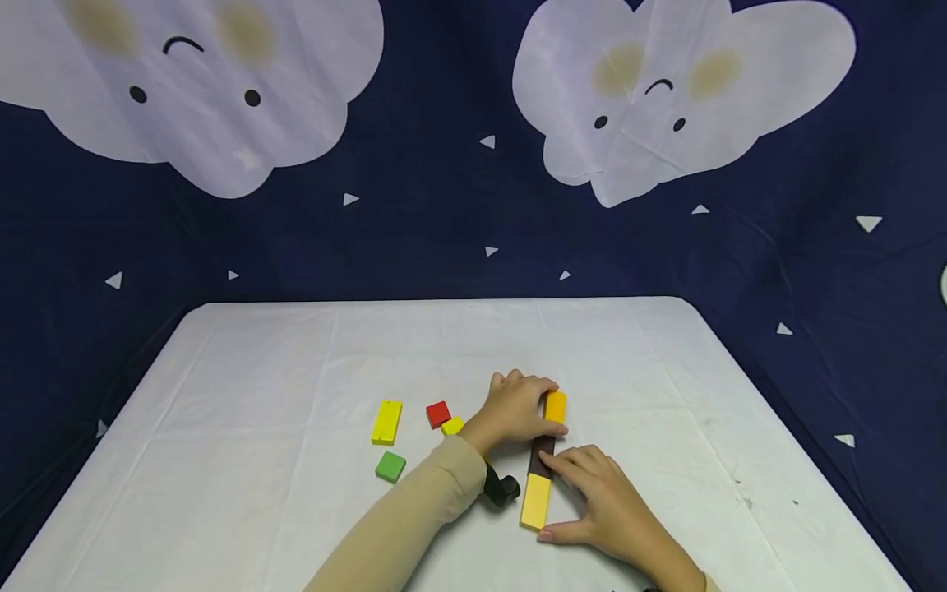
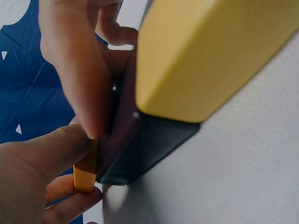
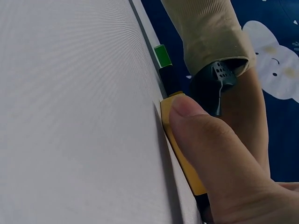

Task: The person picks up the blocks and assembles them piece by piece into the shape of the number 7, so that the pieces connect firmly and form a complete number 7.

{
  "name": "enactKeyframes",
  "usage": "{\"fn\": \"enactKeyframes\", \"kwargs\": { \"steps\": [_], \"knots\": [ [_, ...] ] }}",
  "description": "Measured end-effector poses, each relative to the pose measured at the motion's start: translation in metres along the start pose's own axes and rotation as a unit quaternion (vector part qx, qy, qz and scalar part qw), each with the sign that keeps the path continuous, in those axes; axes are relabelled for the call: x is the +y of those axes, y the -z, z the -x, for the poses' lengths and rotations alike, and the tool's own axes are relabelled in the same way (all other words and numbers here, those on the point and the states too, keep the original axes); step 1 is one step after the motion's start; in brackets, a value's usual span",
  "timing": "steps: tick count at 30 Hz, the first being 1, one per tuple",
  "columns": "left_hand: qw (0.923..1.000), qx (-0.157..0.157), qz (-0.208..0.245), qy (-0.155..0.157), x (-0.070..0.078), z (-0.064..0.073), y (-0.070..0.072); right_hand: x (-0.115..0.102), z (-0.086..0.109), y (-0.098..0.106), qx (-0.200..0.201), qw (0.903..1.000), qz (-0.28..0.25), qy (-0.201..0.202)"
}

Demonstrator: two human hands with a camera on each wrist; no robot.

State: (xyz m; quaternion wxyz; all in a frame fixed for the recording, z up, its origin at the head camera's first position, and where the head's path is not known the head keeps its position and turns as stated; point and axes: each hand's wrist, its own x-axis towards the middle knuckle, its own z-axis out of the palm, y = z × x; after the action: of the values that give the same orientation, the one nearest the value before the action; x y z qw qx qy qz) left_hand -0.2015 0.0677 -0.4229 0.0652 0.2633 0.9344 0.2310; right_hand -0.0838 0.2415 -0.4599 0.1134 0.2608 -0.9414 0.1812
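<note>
Three blocks stand end to end on the white table: an orange block (image 1: 558,405) at the far end, a dark brown block (image 1: 541,462) in the middle and a pale yellow block (image 1: 536,498) nearest. My left hand (image 1: 514,411) pinches the orange block, index finger at its far end and thumb near its join with the brown one. My right hand (image 1: 610,506) spans the yellow block, its index fingertip against the brown block and its thumb at the near end. In the right wrist view, that thumb (image 3: 205,135) presses on the yellow block (image 3: 180,149), covering part of it.
Left of the row lie a long yellow block (image 1: 386,423), a green block (image 1: 390,466), a red block (image 1: 438,413) and a small yellow piece (image 1: 452,426) partly hidden by the left arm. A black wrist camera (image 1: 503,490) hangs close beside the row. Dark cloth (image 1: 444,222) backs the table.
</note>
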Motion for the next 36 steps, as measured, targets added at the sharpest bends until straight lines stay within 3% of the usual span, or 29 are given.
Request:
{"fn": "enactKeyframes", "kwargs": {
  "steps": [13,21,36],
  "knots": [
    [0.9999,-0.011,-0.002,0.001,-0.0012,0.0008,-0.0028,-0.0010,-0.0007,0.0009,0.001,1.0000,0.001,0.002],
    [0.9996,-0.020,0.020,-0.002,-0.0024,0.0016,-0.0036,-0.0005,-0.0002,0.0006,0.003,1.0000,0.004,0.002],
    [0.9997,-0.015,0.020,-0.005,-0.0064,0.0036,-0.0042,-0.0005,-0.0002,0.0002,0.002,0.9999,0.006,0.009]
  ]
}}
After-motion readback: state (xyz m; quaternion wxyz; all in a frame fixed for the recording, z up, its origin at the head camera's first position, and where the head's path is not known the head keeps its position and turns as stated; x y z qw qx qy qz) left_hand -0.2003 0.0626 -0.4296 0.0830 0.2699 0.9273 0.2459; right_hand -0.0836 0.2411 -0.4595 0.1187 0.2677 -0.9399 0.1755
